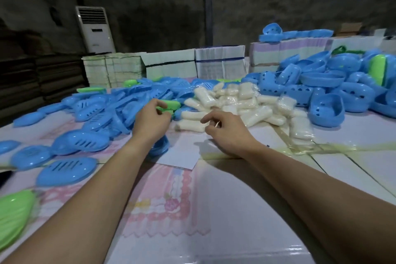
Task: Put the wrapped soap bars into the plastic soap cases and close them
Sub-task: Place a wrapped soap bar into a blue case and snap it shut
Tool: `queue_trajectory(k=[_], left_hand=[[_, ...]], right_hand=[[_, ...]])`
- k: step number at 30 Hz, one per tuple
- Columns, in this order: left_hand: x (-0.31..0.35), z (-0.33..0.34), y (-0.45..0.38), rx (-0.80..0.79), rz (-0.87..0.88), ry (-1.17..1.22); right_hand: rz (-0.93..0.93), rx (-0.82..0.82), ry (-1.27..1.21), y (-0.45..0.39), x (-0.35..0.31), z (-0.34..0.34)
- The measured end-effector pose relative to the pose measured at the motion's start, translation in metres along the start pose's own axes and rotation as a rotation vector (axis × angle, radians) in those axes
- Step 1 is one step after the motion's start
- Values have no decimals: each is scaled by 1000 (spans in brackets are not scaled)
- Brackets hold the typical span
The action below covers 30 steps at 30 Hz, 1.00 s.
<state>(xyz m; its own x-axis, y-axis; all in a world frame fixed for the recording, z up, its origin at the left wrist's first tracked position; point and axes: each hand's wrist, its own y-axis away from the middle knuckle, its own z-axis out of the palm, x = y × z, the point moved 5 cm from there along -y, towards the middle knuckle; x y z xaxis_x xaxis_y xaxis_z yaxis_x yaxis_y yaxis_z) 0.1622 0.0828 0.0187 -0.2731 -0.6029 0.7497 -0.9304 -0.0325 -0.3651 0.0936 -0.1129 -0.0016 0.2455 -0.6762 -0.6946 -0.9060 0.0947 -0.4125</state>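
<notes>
From the head view, both bare forearms reach forward over a table (214, 199) covered with pale printed sheets. The left hand (151, 121) is curled round a green soap case (169, 106): thumb and fingers pinch its near edge, and the rest of the case sticks out past the fingertips toward the far side. Just beyond those fingers and off to their left spreads a heap of blue case lids (100, 113), many with slotted tops; more lie flat on the near side of the left wrist, and another blue piece (159, 148) shows under the left forearm.

The right hand (227, 133) hovers with its fingers loosely curled and holding nothing; the fingertips hang just above the nearest wrapped soap bar (189, 127), and whether they touch it cannot be told. Directly beyond the right fingers lies the pile of wrapped soap bars (235, 100), whitish in clear film, some spilling to the right of the hand onto taped clear plastic (300, 135).

Farther right of that hand, well apart, rises a mound of blue case bases (321, 83) with holes in their bottoms, a green case (378, 68) among them. Behind everything stand stacks of flat printed cartons (171, 64), and a white floor air conditioner (96, 30) stands against the dark wall. A green lid (15, 214) lies at the near left edge.
</notes>
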Motion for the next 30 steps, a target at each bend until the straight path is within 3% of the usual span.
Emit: queue_trajectory(k=[3,7,10,15,20,24,27,30], left_hand=[[-23,-16,-13,-107,-117,-477],[-31,-10,-9,-251,-169,-557],[-24,-6,-5,-208,-102,-430],[-16,-8,-1,24,-40,-5],[-15,-6,0,101,114,-201],[-7,-5,1,167,163,35],[1,-5,5,215,98,311],[2,5,12,174,-151,728]], right_hand=[[16,-24,23,0,2,-1],[5,-44,33,0,0,1],[-11,-52,37,1,-2,0],[6,-33,2,3,0,-4],[25,-21,7,3,3,-6],[38,-7,6,2,5,-7],[42,-2,-5,3,6,-8],[47,17,-15,2,6,-9]])
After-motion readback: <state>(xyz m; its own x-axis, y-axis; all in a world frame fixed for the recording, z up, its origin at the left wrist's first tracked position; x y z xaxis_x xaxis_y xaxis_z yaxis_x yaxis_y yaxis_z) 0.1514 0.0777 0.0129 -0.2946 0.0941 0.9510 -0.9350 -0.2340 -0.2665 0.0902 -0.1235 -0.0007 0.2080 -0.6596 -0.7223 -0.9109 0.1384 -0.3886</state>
